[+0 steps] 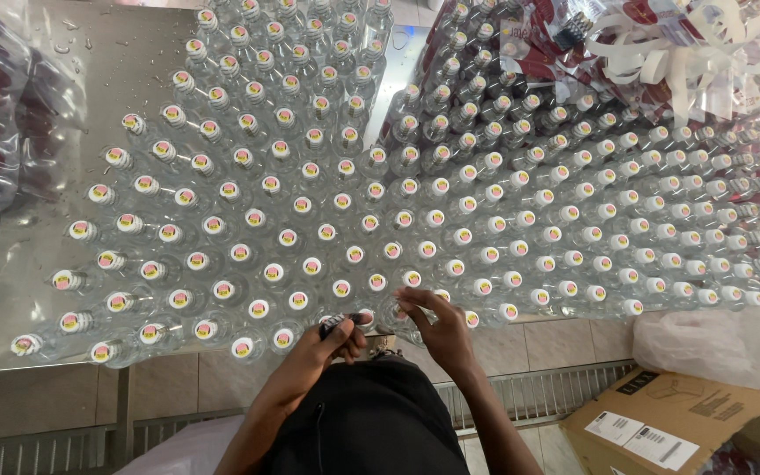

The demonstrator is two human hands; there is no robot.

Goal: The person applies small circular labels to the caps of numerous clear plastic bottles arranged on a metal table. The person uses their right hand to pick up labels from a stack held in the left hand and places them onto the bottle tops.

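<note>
Several clear plastic bottles (pixel 310 211) with white caps stand packed upright across a steel table (pixel 125 62), seen from above. My left hand (pixel 327 343) is at the table's front edge, its fingers closed around a small dark object (pixel 338 324) held against a front-row bottle (pixel 364 317). My right hand (pixel 437 321) reaches from the right with its fingers spread, touching the top of a bottle (pixel 411 280) in the front rows. What the dark object is stays unclear.
A bundle of red-and-white labels and curled white strips (pixel 661 44) lies on the bottles at back right. Plastic-wrapped packs (pixel 2 114) sit at left. A cardboard box (pixel 670 422) and a white bag (pixel 705 343) rest on the tiled floor at lower right.
</note>
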